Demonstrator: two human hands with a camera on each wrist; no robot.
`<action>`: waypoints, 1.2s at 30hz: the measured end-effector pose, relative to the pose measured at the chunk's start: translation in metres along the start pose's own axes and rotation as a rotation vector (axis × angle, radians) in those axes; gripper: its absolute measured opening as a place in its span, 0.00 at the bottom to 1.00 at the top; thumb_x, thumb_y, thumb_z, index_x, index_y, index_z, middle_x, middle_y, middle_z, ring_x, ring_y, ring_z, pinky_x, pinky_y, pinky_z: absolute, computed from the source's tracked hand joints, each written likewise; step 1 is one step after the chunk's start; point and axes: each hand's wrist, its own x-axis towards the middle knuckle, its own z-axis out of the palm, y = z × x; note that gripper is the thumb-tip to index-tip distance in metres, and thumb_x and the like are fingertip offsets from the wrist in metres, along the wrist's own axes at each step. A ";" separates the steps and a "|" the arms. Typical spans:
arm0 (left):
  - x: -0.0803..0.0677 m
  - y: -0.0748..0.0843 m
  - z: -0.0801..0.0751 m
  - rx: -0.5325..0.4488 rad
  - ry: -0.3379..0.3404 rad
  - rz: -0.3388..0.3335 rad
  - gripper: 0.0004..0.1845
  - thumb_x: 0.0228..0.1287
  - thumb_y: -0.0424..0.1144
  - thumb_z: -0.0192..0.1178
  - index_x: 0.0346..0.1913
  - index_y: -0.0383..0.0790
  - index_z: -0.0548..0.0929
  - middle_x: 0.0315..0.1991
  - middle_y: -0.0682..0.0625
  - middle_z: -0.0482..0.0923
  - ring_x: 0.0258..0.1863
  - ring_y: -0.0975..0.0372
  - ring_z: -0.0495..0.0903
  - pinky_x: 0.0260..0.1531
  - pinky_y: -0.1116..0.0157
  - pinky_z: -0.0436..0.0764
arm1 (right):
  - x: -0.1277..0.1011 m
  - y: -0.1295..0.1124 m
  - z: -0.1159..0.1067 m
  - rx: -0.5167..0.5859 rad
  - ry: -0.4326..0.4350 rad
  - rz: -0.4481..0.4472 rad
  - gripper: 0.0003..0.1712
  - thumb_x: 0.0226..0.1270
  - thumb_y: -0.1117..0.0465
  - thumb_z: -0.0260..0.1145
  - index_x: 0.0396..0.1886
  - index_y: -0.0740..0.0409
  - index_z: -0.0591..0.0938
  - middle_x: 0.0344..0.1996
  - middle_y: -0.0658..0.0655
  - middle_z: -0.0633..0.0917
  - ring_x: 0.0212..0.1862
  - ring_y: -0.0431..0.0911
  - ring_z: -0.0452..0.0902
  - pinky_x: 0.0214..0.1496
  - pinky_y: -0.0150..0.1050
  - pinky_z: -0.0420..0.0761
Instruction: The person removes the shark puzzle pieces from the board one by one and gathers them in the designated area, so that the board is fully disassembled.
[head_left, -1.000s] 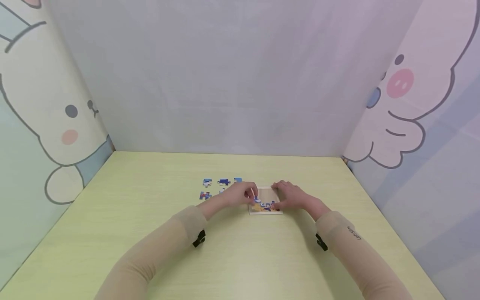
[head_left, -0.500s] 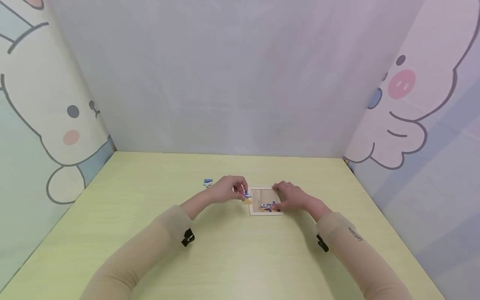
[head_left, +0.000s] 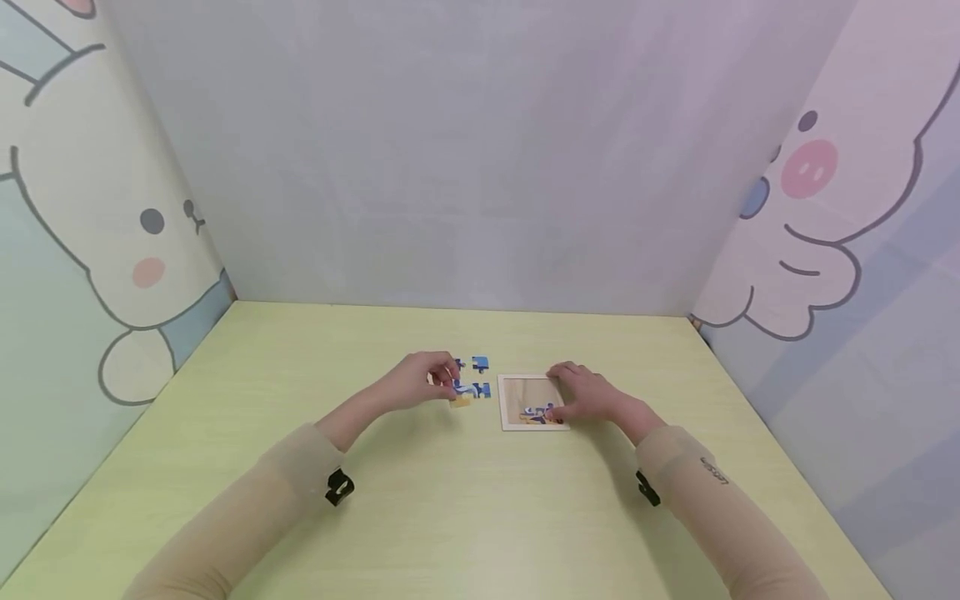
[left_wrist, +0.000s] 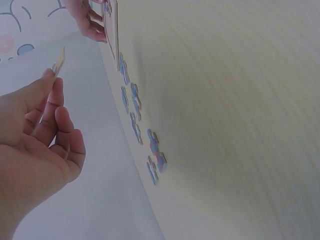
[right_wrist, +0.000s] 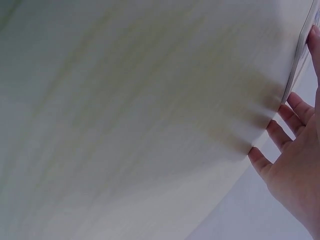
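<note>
A small wooden puzzle tray [head_left: 525,390] lies on the yellow-green table, with a few blue and orange pieces along its near edge. My right hand [head_left: 588,393] rests flat on the tray's right side, fingers spread; in the right wrist view the right hand [right_wrist: 292,162] touches the table beside the tray edge [right_wrist: 300,55]. My left hand [head_left: 448,382] is left of the tray and pinches a blue and yellow puzzle piece [head_left: 471,392]. In the left wrist view, the left hand [left_wrist: 52,75] holds that piece [left_wrist: 59,61] edge-on above the table.
Loose blue pieces lie left of the tray: one [head_left: 480,362] shows beyond my left hand, and several lie in a row [left_wrist: 135,120] in the left wrist view. Cartoon-printed walls [head_left: 90,250] close in the table on three sides.
My left hand has drawn the piece from the tray's left edge away to the left, over the loose pieces. The right hand has stayed on the tray.
</note>
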 end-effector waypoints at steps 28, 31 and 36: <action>-0.038 -0.063 -0.011 -0.019 -0.153 -0.126 0.07 0.58 0.32 0.65 0.39 0.40 0.79 0.29 0.52 0.76 0.30 0.62 0.73 0.33 0.67 0.75 | -0.003 0.001 0.001 0.011 -0.002 0.002 0.46 0.55 0.37 0.67 0.67 0.57 0.65 0.68 0.61 0.64 0.69 0.59 0.58 0.62 0.62 0.62; -0.038 -0.063 -0.011 0.019 -0.143 -0.114 0.07 0.57 0.31 0.65 0.37 0.40 0.79 0.29 0.52 0.76 0.31 0.62 0.72 0.33 0.67 0.74 | -0.003 0.000 0.001 0.012 0.002 0.000 0.46 0.55 0.38 0.67 0.67 0.58 0.65 0.68 0.62 0.64 0.69 0.60 0.58 0.62 0.62 0.62; -0.036 -0.062 -0.011 0.061 -0.127 -0.129 0.06 0.57 0.30 0.65 0.36 0.40 0.78 0.28 0.53 0.73 0.30 0.62 0.70 0.32 0.67 0.71 | -0.002 0.001 0.000 0.015 0.007 0.006 0.47 0.55 0.37 0.67 0.68 0.58 0.64 0.68 0.62 0.64 0.69 0.60 0.58 0.62 0.62 0.62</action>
